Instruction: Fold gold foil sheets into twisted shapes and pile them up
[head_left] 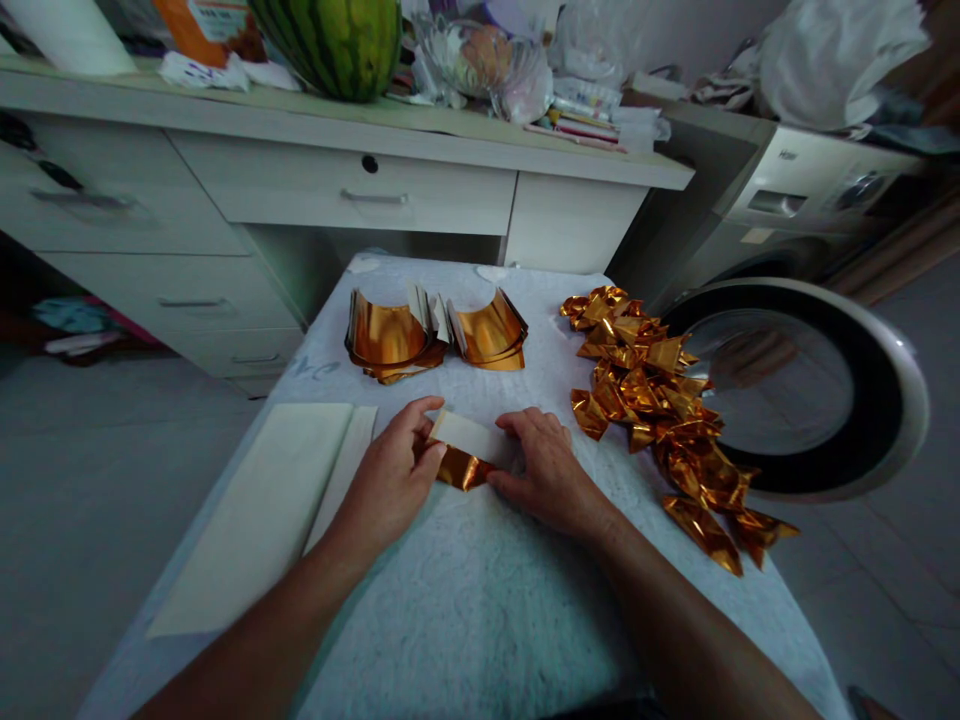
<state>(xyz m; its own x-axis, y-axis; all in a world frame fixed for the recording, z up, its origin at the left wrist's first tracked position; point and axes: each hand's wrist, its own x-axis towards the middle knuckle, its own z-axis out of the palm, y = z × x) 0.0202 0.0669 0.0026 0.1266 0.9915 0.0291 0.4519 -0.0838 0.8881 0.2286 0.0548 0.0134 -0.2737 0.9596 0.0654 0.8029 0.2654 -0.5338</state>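
A sheet of gold foil paper [463, 468] with a pale back is partly folded between my hands, low over the cloth. My left hand [401, 465] pinches its left end between thumb and fingers. At the opposite end, my right hand [544, 470] grips the paper with its thumb below and fingers above. Beyond my hands stand two stacks of curved gold foil sheets, the left stack [386, 335] and the right stack [491, 330]. Many folded gold foil pieces [637, 375] lie heaped to the right of my right hand.
White folded paper [255, 510] lies on the cloth-covered table [465, 620] at the left. A drawer desk [442, 195] stands behind, with a watermelon [334, 45] on top. The open round door [795, 390] of a washing machine [787, 185] is close to the table's right side.
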